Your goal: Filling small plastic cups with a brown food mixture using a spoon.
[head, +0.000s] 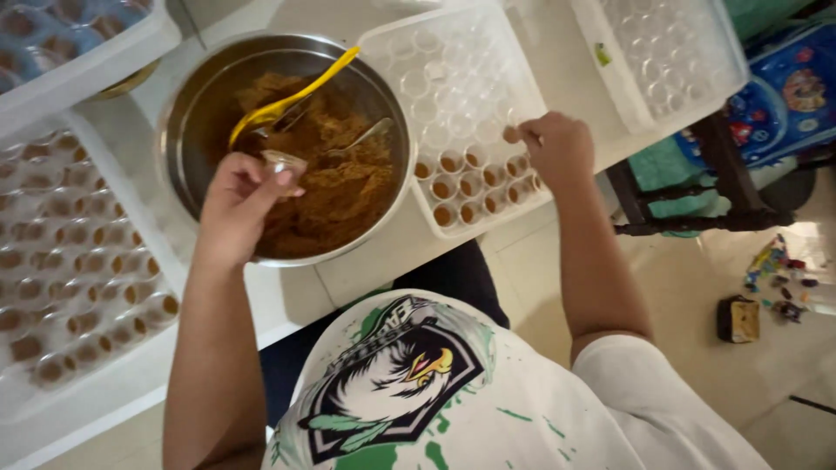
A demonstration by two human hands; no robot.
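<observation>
1. Left hand (239, 204) sits over the near rim of a large steel bowl (187, 130), fingers pinched around a small clear cup (284, 162) held just above the brown paste (348, 187). The cup looks tilted; its contents cannot be made out.
2. Right hand (557, 148) is at 3 o'clock from the bowl, over a white tray (409, 39) of small cups. Fingers are curled, thumb and forefinger pressed together at the tray's right edge; whether they hold a cup is not clear.
3. In the bowl: a yellow spoon (292, 97) lies with its handle pointing to 1 o'clock, resting on the rim; a metal spoon (361, 137) lies in the paste just right of the held cup.
4. The white tray touches the bowl's right side. Its near rows hold filled cups (470, 187) with brown contents; the rows beyond are empty clear cups (444, 78).
5. At 9 o'clock from the bowl, a second tray (113, 392) carries many covered filled cups. At 10 o'clock, a third tray (104, 57) overlaps the table edge.
6. At 2 o'clock, a clear bin (610, 83) of empty cups.
7. At 4 o'clock, small scattered items (775, 278) on the floor.
</observation>
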